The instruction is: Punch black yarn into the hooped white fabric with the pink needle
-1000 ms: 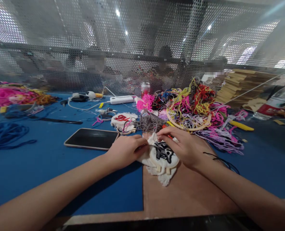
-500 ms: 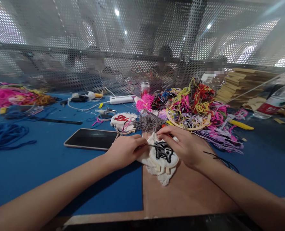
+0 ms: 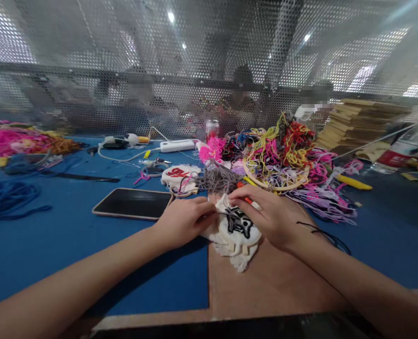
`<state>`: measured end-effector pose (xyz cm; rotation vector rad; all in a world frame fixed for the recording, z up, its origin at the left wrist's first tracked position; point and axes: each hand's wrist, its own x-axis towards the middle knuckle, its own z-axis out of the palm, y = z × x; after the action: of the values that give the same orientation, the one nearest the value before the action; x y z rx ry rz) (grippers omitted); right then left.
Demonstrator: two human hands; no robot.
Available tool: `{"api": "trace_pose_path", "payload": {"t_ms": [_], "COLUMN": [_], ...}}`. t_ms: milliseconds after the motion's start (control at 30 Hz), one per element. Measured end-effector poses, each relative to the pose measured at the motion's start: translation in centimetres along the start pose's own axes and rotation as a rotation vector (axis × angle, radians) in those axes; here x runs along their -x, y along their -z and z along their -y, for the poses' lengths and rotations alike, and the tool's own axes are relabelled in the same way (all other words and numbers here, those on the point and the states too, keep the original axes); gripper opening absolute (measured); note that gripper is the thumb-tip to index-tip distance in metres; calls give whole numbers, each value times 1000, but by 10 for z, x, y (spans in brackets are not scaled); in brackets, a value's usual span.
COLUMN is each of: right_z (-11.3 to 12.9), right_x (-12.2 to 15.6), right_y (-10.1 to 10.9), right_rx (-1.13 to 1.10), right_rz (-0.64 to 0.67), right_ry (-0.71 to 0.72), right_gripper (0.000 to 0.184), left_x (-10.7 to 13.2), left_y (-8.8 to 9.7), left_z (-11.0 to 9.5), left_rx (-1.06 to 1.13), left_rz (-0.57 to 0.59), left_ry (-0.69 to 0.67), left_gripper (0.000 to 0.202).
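Observation:
A white embroidery cloth (image 3: 225, 248) in a round hoop lies before me, stitched with a black-outlined figure (image 3: 239, 223) that has grey in it. At its left side my left hand (image 3: 186, 221) is closed, fingertips pinched on a grey yarn strand (image 3: 221, 213) that runs to the stitching. My right hand (image 3: 265, 212) reaches over the hoop from the right, thumb and forefinger pinched at the cloth's upper edge. Its other fingers are partly hidden. Just behind that hand shows a piece of an orange-red tool (image 3: 243, 192). Grey yarn (image 3: 218, 178) lies heaped behind the hoop.
Left of the hoop lies a phone (image 3: 134, 203). Behind are a red-stitched cloth (image 3: 180, 173), a tangled yarn pile (image 3: 283, 146), an empty wooden hoop (image 3: 277, 187), a can (image 3: 212, 129) and a white power strip (image 3: 178, 145). A bottle (image 3: 394, 154) stands right; blue yarn (image 3: 9, 197) left.
Both hands keep nearly the same place and grip. The view has shifted very slightly, and a little more of the orange-red tool shows behind my right hand.

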<state>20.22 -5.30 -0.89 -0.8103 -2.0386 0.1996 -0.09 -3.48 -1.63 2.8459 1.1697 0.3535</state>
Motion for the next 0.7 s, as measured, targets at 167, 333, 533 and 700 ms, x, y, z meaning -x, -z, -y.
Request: {"api": "trace_pose_path", "payload": {"t_ms": [167, 333, 533, 700], "right_z": [1, 1, 1, -1], "right_x": [-1, -1, -1, 0], "right_y": [-1, 0, 2, 3], "right_rx": [3, 26, 70, 52], "right_rz": [52, 22, 0, 0], "right_ry": [22, 29, 33, 68], "right_gripper": [10, 10, 11, 11], "left_x": [0, 1, 1, 1], "left_y": [0, 0, 2, 5], "left_z": [-1, -1, -2, -4], "left_rx": [-12, -15, 22, 63], "left_rz": [-13, -67, -102, -109], "left_ry": [-13, -17, 10, 25], "left_gripper": [25, 26, 23, 23]}}
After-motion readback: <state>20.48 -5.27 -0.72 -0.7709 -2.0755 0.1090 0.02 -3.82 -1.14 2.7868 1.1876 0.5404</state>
